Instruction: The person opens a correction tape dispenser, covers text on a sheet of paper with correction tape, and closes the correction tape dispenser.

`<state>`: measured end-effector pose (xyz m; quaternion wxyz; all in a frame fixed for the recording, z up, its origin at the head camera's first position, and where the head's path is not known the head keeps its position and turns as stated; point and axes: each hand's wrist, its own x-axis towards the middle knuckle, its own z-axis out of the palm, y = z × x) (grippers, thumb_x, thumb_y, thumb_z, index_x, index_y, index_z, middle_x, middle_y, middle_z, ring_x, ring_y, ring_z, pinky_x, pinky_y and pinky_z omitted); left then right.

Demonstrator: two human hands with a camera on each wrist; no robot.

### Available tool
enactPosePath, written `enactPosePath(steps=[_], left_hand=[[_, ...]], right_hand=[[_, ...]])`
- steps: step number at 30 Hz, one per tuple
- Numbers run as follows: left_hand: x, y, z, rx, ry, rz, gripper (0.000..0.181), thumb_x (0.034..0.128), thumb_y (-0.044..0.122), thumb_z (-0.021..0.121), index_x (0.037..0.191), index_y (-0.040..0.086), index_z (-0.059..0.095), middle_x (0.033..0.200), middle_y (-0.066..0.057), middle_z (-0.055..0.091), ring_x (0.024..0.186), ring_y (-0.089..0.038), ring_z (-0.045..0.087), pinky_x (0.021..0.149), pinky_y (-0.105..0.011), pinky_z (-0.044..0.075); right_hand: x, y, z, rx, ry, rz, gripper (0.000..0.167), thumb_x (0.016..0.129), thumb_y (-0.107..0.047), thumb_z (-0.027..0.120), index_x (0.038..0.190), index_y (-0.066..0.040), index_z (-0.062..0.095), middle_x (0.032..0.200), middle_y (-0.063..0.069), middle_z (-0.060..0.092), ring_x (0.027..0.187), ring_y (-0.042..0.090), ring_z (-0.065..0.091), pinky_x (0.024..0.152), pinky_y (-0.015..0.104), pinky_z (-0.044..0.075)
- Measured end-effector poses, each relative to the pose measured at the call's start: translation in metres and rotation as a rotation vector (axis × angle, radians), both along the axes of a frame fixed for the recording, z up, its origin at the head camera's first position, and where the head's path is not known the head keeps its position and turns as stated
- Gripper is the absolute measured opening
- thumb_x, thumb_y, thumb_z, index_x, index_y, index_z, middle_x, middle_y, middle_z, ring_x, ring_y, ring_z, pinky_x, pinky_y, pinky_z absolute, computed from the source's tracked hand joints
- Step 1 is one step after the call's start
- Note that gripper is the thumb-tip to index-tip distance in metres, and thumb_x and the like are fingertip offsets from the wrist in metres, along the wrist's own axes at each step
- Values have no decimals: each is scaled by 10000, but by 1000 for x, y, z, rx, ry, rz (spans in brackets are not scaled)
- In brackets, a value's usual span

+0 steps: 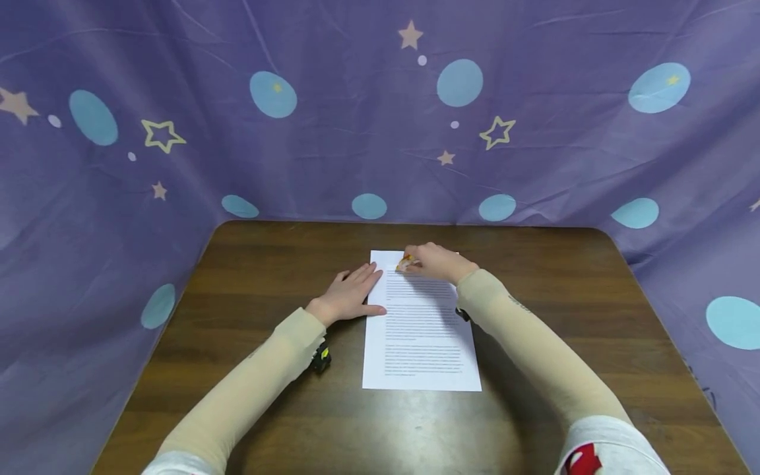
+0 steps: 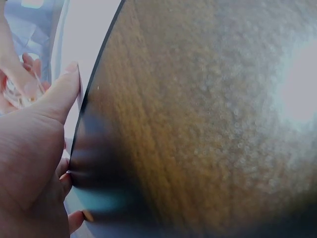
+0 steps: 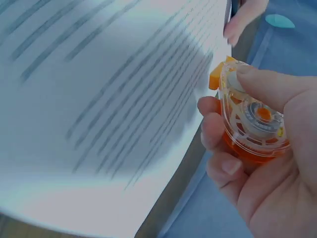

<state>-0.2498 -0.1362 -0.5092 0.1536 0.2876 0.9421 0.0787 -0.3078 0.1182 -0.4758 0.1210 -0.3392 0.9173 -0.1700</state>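
A sheet of printed paper [image 1: 423, 359] lies on the wooden table with several blocks of text. My left hand [image 1: 347, 297] rests flat at the sheet's left edge, fingers spread and thumb on the margin. Between the thumb and fingers of my right hand [image 1: 441, 262] is a correction tape dispenser [image 3: 255, 121], clear-bodied with orange parts. Its orange tip [image 3: 216, 75] is at the upper part of the sheet, near the first lines of text; whether it touches the paper I cannot tell. In the left wrist view, the left thumb [image 2: 64, 91] lies along the paper's edge.
The brown wooden table [image 1: 285, 264] extends around the sheet on all sides. A purple curtain [image 1: 368, 132] with stars and blue dots hangs behind and beside it. Light glares off the table's front part.
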Motion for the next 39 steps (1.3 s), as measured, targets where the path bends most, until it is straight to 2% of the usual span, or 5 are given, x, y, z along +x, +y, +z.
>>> enactPosePath(steps=[5, 12, 20, 29, 39], left_hand=[[1, -2, -6, -7, -8, 17, 987, 970, 678, 581, 1672, 91, 211, 1745, -124, 112, 1609, -288, 116, 1239, -610, 161], [2, -2, -9, 17, -15, 10, 990, 969, 692, 568, 1669, 84, 222, 1742, -133, 120, 1608, -300, 121, 1233, -626, 163], [6, -4, 2, -5, -14, 15, 959, 985, 633, 595, 1662, 61, 231, 1738, -156, 134, 1602, -318, 149, 1222, -629, 191], [6, -1, 9, -5, -2, -5, 944, 993, 623, 593, 1658, 51, 242, 1733, -167, 148, 1598, -329, 163, 1221, -627, 203], [-3, 1, -3, 13, 3, -7, 963, 978, 641, 601, 1661, 64, 240, 1738, -150, 127, 1604, -319, 134, 1231, -625, 174]], right_hand=[[-1, -17, -3, -19, 0, 28, 226, 1026, -199, 692, 1200, -56, 676, 1089, 77, 738, 964, 203, 708, 886, 375, 568], [-1, -23, -6, -29, -6, 39, 186, 1019, -202, 702, 1155, -75, 699, 1068, 55, 751, 962, 195, 716, 884, 364, 569], [-2, -30, -5, 2, 24, 56, 199, 1014, -169, 706, 1186, -68, 701, 1117, 72, 752, 1017, 212, 722, 909, 361, 571], [1, -38, 5, 97, 114, 42, 114, 987, -127, 735, 1091, -81, 729, 1047, 44, 774, 961, 224, 747, 834, 381, 592], [0, -40, 15, 151, 83, -9, 172, 993, -182, 724, 1118, -67, 752, 1034, 34, 777, 965, 220, 744, 863, 407, 590]])
